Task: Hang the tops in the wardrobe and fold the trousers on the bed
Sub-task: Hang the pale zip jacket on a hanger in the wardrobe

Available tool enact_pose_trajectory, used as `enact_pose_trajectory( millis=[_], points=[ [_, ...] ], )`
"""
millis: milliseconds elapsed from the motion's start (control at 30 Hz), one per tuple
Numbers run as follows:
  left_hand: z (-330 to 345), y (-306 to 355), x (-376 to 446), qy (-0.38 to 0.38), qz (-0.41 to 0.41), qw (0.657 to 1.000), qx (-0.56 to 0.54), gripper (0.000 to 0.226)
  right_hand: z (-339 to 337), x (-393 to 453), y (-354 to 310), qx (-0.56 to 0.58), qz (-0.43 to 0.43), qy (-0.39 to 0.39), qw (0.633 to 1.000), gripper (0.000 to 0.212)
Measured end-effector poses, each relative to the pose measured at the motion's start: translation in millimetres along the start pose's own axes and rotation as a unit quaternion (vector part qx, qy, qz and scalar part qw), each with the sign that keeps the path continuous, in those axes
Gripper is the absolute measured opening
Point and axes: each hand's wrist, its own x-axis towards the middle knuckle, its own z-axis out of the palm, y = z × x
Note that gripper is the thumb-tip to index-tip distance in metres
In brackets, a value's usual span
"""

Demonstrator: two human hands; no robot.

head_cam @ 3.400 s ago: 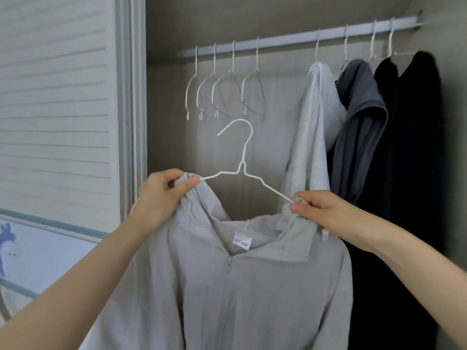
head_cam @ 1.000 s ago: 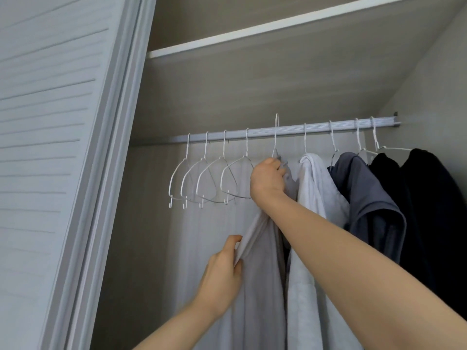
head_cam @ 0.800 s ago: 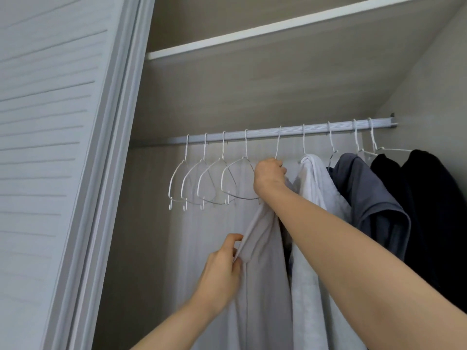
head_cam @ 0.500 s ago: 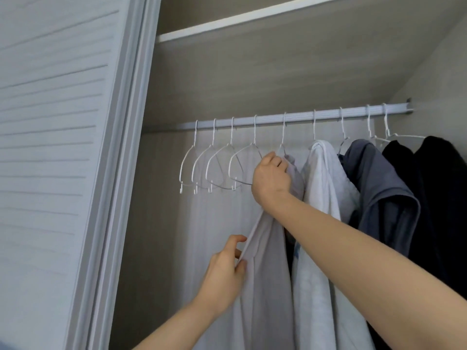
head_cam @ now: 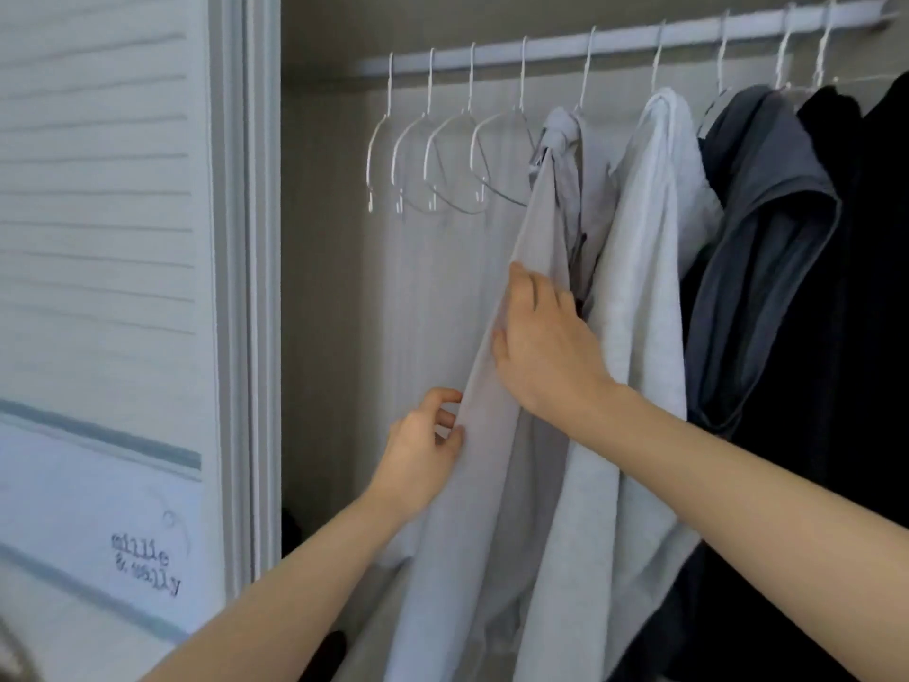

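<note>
hanging now on the wardrobe rail [head_cam: 615,39]: pale grey top [head_cam: 492,484], its hanger hook [head_cam: 586,66] over the rail between four bare wire hangers [head_cam: 442,155] to the left and a white top [head_cam: 644,268] to the right. beyond that, a slate-grey top [head_cam: 767,228] and dark garments [head_cam: 865,287] crowding toward the far end.

long axis of the grey top running straight down from the hook; front edge slanting down and leftward toward the camera.

right hand [head_cam: 541,351] lying against the upper front panel, fingers nearly straight and spread over the cloth, pressing or smoothing rather than clasping. thumb side hidden behind the fold, so not ruling out a light pinch there.

left hand [head_cam: 423,455] sitting lower and to the left, thumb and curled fingers nipping the free front edge of the same top.

relation that matters: cloth lying directly under both hands, hook directly above the right hand, so right hand nearer the hanger, left hand nearer the hem. judging this top as essentially hung; remaining work looking like tugging the edge down along that vertical axis to settle it square.

risk: pulling sideways rather than down, tilting the hanger or dragging the white top beside it.

trousers and bed not showing here.
</note>
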Motion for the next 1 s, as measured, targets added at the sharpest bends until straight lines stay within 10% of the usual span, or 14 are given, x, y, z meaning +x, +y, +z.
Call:
enact_pose_trajectory(
  millis=[367,667,1000],
  points=[
    [-54.8,-14.9,-208.5,-0.158,-0.059,0.971,0.168,0.045,27.1,-179.2,-57.8,0.256,-0.141,-0.131,0.947,0.057],
    [-68.1,71.5,-449.6,0.096,-0.282,0.936,0.189,0.031,-1.0,-355.4,-117.8,0.411,-0.302,-0.249,0.823,0.052],
    [-31.6,201.9,-734.8,0.367,-0.561,0.727,0.146,0.017,-112.7,-572.7,-201.9,0.487,-0.477,-0.394,0.617,0.045]
  ],
)
